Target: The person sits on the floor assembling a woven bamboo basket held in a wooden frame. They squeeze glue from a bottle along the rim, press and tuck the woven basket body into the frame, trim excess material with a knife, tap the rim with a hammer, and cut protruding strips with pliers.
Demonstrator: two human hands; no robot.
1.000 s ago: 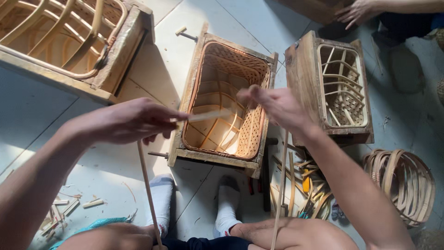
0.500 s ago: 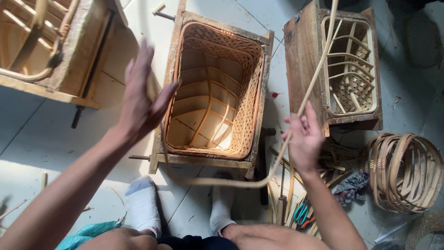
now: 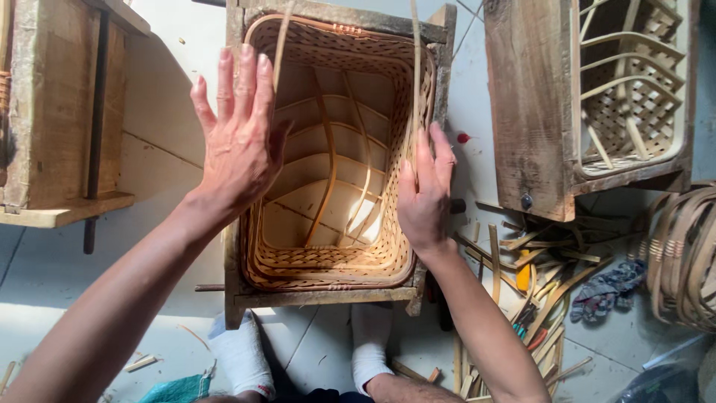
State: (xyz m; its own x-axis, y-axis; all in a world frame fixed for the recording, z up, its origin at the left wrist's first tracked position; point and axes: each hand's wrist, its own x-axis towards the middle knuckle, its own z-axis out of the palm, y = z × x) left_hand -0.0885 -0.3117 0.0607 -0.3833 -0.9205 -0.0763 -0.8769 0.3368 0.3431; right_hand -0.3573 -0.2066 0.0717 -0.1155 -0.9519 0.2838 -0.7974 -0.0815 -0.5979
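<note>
Between hands [image 3: 239,142] [image 3: 425,190]: woven basket [image 3: 328,261], touching both.

- left hand [image 3: 239,142] covers the woven basket's [image 3: 328,261] left rim
- cane strip [image 3: 415,67] runs off the top edge
- right-side wooden frame [image 3: 533,104] and cane hoops [image 3: 682,254] cut off

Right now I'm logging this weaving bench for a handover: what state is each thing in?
Woven basket: unfinished, seated inside a wooden frame mould.
Cane strip: bent upright along the basket's right wall.
Left hand: open, fingers spread over the left rim.
Right hand: pressed on the cane strip.
Second basket: partly woven, ribs bare.
Cane coils: bundled, on the floor.
</note>
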